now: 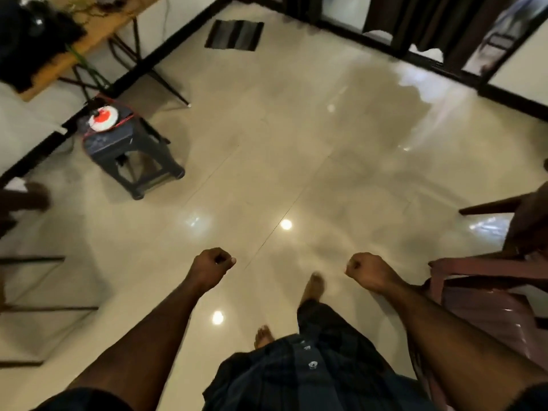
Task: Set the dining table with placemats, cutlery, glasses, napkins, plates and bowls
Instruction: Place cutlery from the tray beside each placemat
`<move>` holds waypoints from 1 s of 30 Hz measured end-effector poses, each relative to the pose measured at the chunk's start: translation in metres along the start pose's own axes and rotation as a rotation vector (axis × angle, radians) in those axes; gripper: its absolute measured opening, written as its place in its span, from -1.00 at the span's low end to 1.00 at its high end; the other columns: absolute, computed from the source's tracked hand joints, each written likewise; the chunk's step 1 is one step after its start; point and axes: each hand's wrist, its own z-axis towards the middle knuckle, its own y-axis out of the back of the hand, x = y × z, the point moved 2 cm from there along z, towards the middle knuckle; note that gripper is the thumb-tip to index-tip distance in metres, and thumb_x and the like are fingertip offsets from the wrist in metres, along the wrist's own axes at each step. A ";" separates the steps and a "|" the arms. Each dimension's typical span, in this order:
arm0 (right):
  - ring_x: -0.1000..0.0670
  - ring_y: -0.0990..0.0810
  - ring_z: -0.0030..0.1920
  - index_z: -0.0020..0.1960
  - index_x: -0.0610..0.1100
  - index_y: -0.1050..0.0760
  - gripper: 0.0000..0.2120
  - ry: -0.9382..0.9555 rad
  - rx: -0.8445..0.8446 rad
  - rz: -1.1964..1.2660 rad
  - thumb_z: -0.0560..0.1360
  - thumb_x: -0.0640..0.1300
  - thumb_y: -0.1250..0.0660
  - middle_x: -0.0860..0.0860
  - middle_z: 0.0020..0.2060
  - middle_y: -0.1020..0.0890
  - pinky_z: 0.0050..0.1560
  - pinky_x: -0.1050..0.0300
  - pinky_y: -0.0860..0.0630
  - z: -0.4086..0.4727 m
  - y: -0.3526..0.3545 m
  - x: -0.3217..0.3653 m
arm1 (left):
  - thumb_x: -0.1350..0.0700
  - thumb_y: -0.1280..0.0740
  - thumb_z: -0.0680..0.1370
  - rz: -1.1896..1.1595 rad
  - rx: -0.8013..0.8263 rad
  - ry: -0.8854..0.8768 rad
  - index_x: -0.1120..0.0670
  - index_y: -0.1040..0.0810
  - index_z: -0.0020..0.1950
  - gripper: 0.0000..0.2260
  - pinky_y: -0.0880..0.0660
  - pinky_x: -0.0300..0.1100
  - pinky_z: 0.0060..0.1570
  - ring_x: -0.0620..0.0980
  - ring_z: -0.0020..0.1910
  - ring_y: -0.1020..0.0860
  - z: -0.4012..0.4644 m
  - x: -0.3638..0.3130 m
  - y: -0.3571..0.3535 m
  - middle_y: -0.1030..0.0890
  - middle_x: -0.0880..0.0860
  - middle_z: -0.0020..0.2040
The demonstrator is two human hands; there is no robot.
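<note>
While the glossy tiled floor [296,143] fills most of the view, a pink plastic chair [486,295] stands at the right and a dark stool [133,155] at the left. Both the left hand [212,266] and right hand [370,269] are curled into empty fists. No tableware or legible writing shows.

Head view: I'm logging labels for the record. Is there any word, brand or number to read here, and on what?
None can be read.
White and red disc on the stool: any print is blurred.
Shirt: no text shows.
</note>
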 end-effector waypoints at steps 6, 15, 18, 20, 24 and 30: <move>-0.05 -0.65 -0.06 -0.22 -0.02 -0.57 -0.83 -0.157 -0.003 0.165 0.45 0.04 -0.47 0.05 -0.16 -0.67 -0.04 0.05 -0.60 0.079 0.047 -0.033 | 0.00 -0.52 0.57 0.074 0.065 -0.038 0.04 -0.69 -0.12 -0.86 -0.56 -0.15 -0.17 -0.03 -0.20 -0.72 0.133 -0.128 0.001 -0.72 0.00 -0.20; 0.00 -0.64 -0.06 -0.18 0.01 -0.60 -0.81 -0.179 -0.041 0.310 0.48 0.10 -0.47 0.10 -0.12 -0.68 -0.01 0.08 -0.59 0.207 0.245 -0.045 | 0.08 -0.51 0.58 0.058 0.118 -0.088 0.14 -0.68 -0.08 -0.86 -0.53 -0.16 -0.21 0.02 -0.23 -0.71 0.277 -0.344 -0.020 -0.73 0.07 -0.14; -0.02 -0.67 -0.12 -0.21 0.00 -0.63 -0.79 -0.244 -0.198 0.457 0.48 0.10 -0.51 0.08 -0.17 -0.69 -0.04 0.09 -0.58 0.242 0.306 -0.067 | 0.08 -0.52 0.58 0.094 0.166 -0.131 0.14 -0.69 -0.09 -0.86 -0.54 -0.14 -0.20 0.01 -0.26 -0.69 0.334 -0.409 -0.034 -0.73 0.06 -0.17; -0.04 -0.68 -0.12 -0.20 -0.04 -0.65 -0.78 -0.335 -0.259 0.553 0.49 0.09 -0.53 0.05 -0.18 -0.70 0.00 0.05 -0.61 0.264 0.335 -0.095 | 0.08 -0.52 0.58 0.125 0.198 -0.155 0.13 -0.69 -0.10 -0.85 -0.55 -0.12 -0.17 0.01 -0.26 -0.70 0.384 -0.455 -0.049 -0.73 0.03 -0.18; -0.04 -0.68 -0.14 -0.17 -0.08 -0.62 -0.79 -0.501 -0.285 0.651 0.53 0.04 -0.50 0.02 -0.21 -0.69 0.01 0.02 -0.63 0.288 0.366 -0.138 | 0.04 -0.51 0.58 0.207 0.287 -0.218 0.10 -0.69 -0.11 -0.85 -0.55 -0.11 -0.16 0.06 -0.20 -0.72 0.475 -0.560 -0.086 -0.73 0.00 -0.21; -0.15 -0.71 -0.08 -0.15 -0.02 -0.63 -0.88 -0.741 -0.414 0.894 0.56 -0.05 -0.43 -0.07 -0.17 -0.72 0.00 0.02 -0.62 0.320 0.435 -0.174 | -0.02 -0.52 0.56 0.447 0.480 -0.425 0.02 -0.69 -0.14 -0.85 -0.57 -0.11 -0.09 -0.01 -0.22 -0.72 0.561 -0.759 -0.163 -0.73 -0.04 -0.24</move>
